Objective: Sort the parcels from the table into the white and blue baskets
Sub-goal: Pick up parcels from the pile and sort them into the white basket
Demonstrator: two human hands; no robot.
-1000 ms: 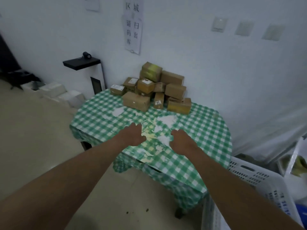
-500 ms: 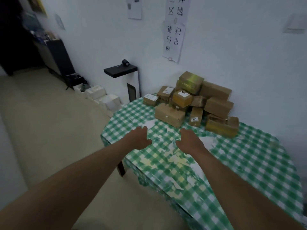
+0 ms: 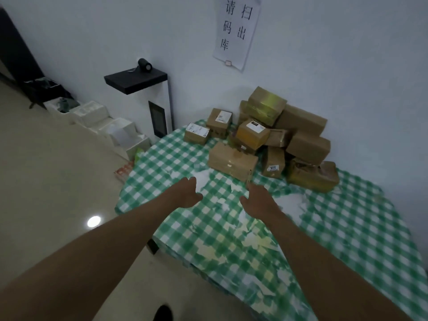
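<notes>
Several brown cardboard parcels are heaped against the wall at the back of a table with a green-and-white checked cloth (image 3: pixel 361 228). The nearest one is a long flat box (image 3: pixel 232 161); a yellow-taped box (image 3: pixel 252 134) leans behind it and a crumpled one (image 3: pixel 312 175) lies to the right. My left hand (image 3: pixel 188 193) and my right hand (image 3: pixel 260 199) reach out over the cloth, both open and holding nothing, a short way in front of the long flat box. No basket is in view.
A white cabinet with a black top (image 3: pixel 148 98) stands left of the table against the wall. White foam blocks (image 3: pixel 111 126) line the floor beside it. A paper sign (image 3: pixel 238 31) hangs on the wall. A shoe tip (image 3: pixel 163 313) shows at the bottom.
My view has swung left and closer to the table, so the white basket at the right has left the frame. Both hands have moved forward toward the parcel pile, still open.
</notes>
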